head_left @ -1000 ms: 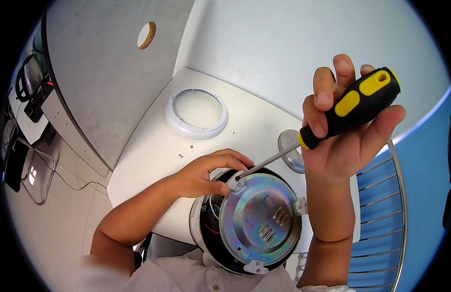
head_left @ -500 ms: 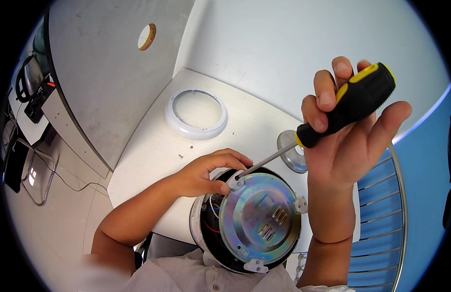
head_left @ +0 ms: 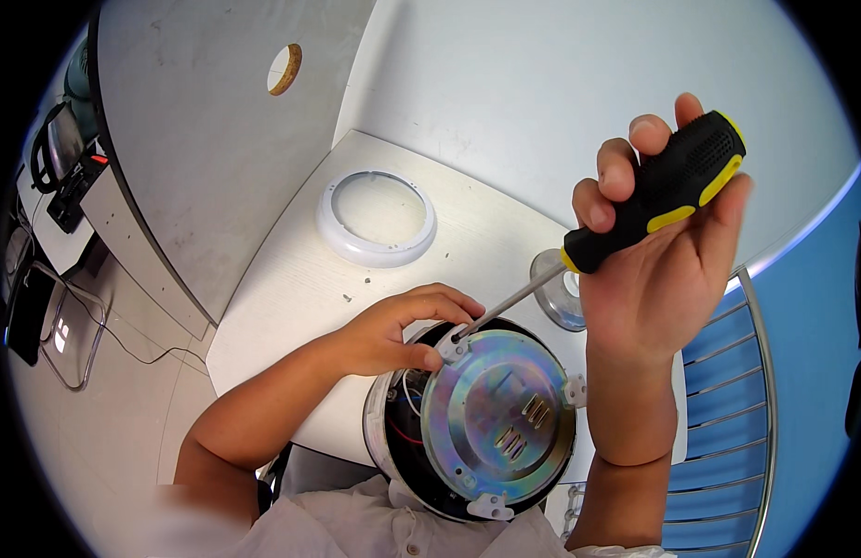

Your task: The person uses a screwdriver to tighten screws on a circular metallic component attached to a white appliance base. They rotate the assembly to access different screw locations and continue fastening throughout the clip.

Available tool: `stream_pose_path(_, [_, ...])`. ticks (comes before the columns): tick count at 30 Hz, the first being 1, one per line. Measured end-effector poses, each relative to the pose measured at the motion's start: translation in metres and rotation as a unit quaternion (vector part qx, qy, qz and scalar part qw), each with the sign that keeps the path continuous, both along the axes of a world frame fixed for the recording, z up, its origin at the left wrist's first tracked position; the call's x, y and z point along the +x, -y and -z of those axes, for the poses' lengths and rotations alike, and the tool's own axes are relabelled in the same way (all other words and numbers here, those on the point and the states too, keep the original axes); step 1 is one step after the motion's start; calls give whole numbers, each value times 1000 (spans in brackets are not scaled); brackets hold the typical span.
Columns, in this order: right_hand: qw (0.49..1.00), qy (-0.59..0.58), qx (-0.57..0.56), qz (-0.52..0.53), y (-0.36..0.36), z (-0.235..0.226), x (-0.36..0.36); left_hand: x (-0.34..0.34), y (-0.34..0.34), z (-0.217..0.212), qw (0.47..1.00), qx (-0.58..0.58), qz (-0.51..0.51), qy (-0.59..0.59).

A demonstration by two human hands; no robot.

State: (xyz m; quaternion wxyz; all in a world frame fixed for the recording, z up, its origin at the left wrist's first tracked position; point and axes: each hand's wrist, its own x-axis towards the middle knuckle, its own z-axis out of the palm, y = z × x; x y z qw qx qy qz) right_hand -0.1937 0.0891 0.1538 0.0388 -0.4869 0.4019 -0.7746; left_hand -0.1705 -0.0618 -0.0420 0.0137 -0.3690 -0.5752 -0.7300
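Note:
A round appliance base point(head_left: 377, 437) with a black inside rests tilted against my body. Its iridescent round metal plate point(head_left: 486, 409) leans at an angle in the opening, with white tabs at its rim. My left hand point(head_left: 393, 325) is closed on one white tab point(head_left: 452, 346) at the plate's upper left, thumb and fingers on either side. Held in my right hand point(head_left: 649, 270) is a black and yellow screwdriver point(head_left: 672, 177); its shaft slants down to a screw hole in that tab. Fingertips curl over the handle from behind. White and red wires show inside the base.
On the white table point(head_left: 291, 307) lie a white plastic ring point(head_left: 379, 253), a round metal dish point(head_left: 553, 307) partly behind my right hand, and a few tiny bits. A grey panel point(head_left: 217, 139) rises at the left; a metal rack point(head_left: 765, 391) stands at the right.
The screwdriver handle has turned in my right hand, so its yellow patches now face the thumb side. My right fingers have shifted slightly. The left hand and the plate are nearly unmoved.

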Motion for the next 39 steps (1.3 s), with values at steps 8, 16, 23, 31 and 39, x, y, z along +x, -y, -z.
stream_pose_path(8, [998, -47, -8, 39, 2, 1, 5, 1, 2, -1, 1000, -6, 0, 3])
stream_pose_path(16, [997, -76, -2, 7, -2, -3, -1, 1, 2, -1, 1000, -7, 5, -3])
stream_pose_path(23, [998, -67, 3, 6, 0, -6, 1, 0, 2, -1, 1000, -10, 3, -12])
stream_pose_path(31, [996, -80, -12, -32, -10, -15, -1, 1, 1, 0, 1000, -5, 7, -4])
stream_pose_path(39, [996, -74, -39, -42, -10, -29, 5, 10, -1, -11, 995, 87, -39, -32])
